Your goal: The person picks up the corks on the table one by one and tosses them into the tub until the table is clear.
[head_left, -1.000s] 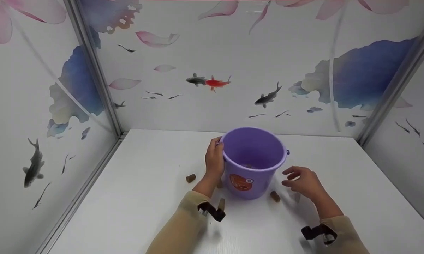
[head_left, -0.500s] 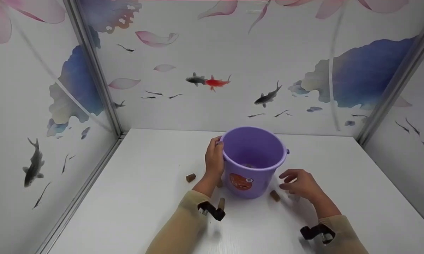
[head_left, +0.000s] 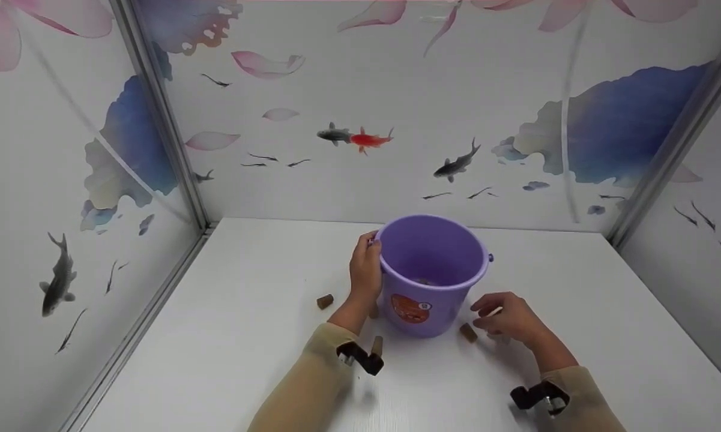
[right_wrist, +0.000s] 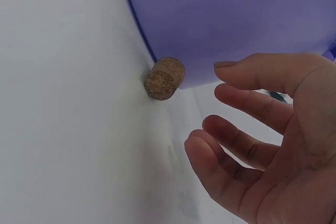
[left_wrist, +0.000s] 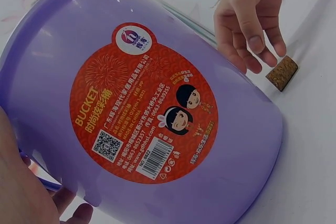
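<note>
A purple bucket (head_left: 427, 312) with a red label (left_wrist: 144, 103) stands upright on the white table. My left hand (head_left: 366, 270) holds it by its left side near the rim. Over the table to the bucket's right hovers my right hand (head_left: 509, 318), fingers loosely bent and apart, with nothing between them. Just short of those fingertips lies a brown cork (head_left: 468, 332), close to the bucket's base. In the right wrist view the same cork (right_wrist: 165, 78) shows beside the purple wall, apart from the hand (right_wrist: 268, 140). Something small, too dim to name, lies on the bucket's floor.
Another cork (head_left: 325, 301) lies left of the left hand. A further cork (head_left: 377, 346) is beside the left wrist's black mount (head_left: 360, 358), and one more (head_left: 373, 311) is partly hidden by the left forearm. White printed panels (head_left: 396, 84) enclose the table's back and sides.
My right hand has come down and a little to the left, closer to the cork by the bucket. The left hand and the bucket stay where they were.
</note>
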Demonstrator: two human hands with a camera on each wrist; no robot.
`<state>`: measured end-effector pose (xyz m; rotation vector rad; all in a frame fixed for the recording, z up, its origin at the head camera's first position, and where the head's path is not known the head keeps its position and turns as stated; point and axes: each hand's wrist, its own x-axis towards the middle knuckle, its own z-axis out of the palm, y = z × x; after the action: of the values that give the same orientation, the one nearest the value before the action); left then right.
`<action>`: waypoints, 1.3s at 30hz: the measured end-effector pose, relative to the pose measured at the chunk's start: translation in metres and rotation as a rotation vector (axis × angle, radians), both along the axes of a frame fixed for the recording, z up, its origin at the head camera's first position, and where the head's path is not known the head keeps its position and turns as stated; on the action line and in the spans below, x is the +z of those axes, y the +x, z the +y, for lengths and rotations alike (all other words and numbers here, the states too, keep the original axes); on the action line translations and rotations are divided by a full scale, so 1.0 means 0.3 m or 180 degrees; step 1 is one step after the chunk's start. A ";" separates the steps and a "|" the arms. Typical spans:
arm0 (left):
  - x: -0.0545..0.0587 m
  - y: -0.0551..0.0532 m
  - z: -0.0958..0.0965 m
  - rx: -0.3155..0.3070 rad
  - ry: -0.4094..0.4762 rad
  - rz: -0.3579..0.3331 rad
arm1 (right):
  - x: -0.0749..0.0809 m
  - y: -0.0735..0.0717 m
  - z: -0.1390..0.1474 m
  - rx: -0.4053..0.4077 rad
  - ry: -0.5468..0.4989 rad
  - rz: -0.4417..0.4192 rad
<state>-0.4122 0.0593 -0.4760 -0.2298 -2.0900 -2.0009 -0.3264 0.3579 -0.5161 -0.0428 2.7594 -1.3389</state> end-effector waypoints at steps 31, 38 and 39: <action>-0.008 -0.006 0.001 -0.0010 -0.0034 0.0082 | -0.023 -0.008 -0.051 0.0467 0.0343 0.0069; -0.006 -0.004 -0.003 -0.0029 0.0016 0.0167 | -0.033 -0.010 -0.063 0.0517 0.0392 0.0056; -0.006 -0.004 -0.002 -0.0025 0.0013 0.0158 | -0.033 -0.009 -0.066 0.0510 0.0410 0.0051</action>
<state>-0.4134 0.0586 -0.4777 -0.2845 -2.0580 -1.9828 -0.3291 0.3382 -0.5261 -0.2620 2.7799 -1.1254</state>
